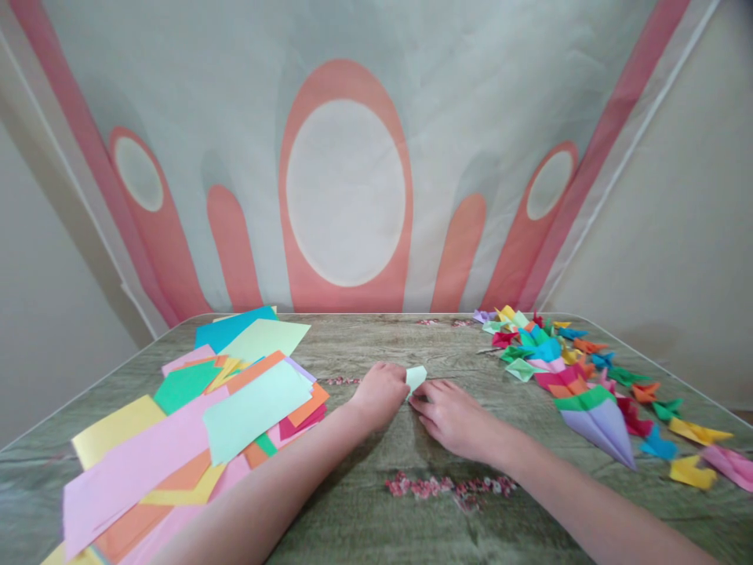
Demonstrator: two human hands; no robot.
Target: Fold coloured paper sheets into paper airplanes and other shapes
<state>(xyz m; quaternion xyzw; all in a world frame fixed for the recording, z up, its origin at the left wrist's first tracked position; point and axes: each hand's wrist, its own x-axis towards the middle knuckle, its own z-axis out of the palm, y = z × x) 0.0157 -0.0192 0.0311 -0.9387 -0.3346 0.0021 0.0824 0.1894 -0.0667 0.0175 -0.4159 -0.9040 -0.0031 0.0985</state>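
Note:
A small folded piece of pale green paper (416, 378) is held between my two hands above the middle of the table. My left hand (383, 394) grips its left side, the fingers closed and partly hidden behind the knuckles. From the right, my right hand (450, 414) pinches the paper's lower edge between thumb and fingers. Only the upper part of the paper shows; the rest is covered by my hands.
Loose sheets of coloured paper (256, 408) lie in an overlapping pile on the left. Along the right are many folded paper shapes (644, 390), with nested paper pieces (600, 428) among them. A printed backdrop (347, 188) hangs behind the wood-patterned table (365, 518).

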